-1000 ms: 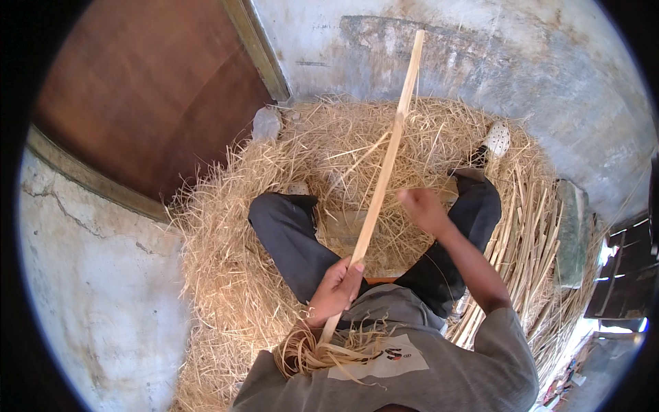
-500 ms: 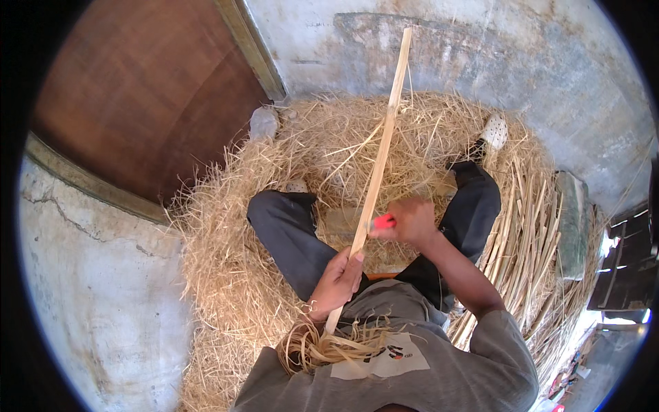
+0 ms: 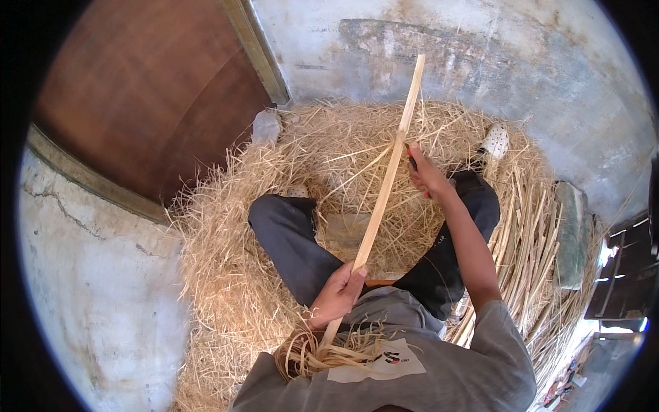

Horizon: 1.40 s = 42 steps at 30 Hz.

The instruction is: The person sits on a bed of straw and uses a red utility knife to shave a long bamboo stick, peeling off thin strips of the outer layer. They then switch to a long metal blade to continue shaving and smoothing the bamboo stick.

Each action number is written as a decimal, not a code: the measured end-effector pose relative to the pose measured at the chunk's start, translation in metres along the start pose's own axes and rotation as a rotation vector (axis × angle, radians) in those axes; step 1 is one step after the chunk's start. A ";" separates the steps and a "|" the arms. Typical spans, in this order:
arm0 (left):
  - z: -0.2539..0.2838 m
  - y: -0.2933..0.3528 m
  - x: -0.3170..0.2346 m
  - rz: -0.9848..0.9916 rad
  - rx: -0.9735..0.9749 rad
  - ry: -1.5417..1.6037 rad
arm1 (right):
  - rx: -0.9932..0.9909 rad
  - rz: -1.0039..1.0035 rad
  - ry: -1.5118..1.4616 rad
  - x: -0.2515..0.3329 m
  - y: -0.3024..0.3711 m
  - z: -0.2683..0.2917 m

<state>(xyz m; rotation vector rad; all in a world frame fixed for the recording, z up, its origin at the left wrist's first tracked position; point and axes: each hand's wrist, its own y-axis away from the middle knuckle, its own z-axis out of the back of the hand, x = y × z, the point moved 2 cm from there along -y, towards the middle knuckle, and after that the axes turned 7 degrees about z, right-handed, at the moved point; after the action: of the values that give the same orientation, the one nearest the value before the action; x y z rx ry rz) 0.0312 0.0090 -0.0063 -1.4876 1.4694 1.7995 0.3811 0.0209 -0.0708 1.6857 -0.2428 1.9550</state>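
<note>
A long, pale bamboo strip slants up from my lap, its far end raised toward the wall. My left hand is closed around its lower part, thumb on top. Beside the strip's upper half, on the right, my right hand grips a small red-and-black knife. The blade is too small to make out, and I cannot tell whether it touches the strip. A thin sliver sticks out to the left of the strip near there. Curled shavings lie over my left forearm and shirt front.
Straw-like shavings cover the floor around my bent legs. A bundle of long strips lies at the right, beside a greenish slab. A brown door stands at the left and a stained wall ahead.
My right hand has moved away from me along the strip with the knife, from near my left hand to the upper half. The strip's far end now sits slightly lower and further right.
</note>
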 end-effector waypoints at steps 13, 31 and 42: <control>0.007 -0.011 -0.020 -0.038 -0.064 -0.017 | 0.029 0.076 -0.493 0.007 0.117 -0.105; 0.014 0.007 -0.009 -0.087 0.021 0.198 | -0.015 0.708 0.652 0.046 0.153 -0.104; 0.011 0.014 -0.013 -0.121 -0.073 0.006 | -0.265 1.040 0.937 0.054 0.111 -0.088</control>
<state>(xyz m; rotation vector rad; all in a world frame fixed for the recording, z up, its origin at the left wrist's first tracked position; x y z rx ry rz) 0.0195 0.0176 0.0101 -1.5829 1.2993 1.7955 0.2453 -0.0155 -0.0139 0.2738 -1.0826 2.9929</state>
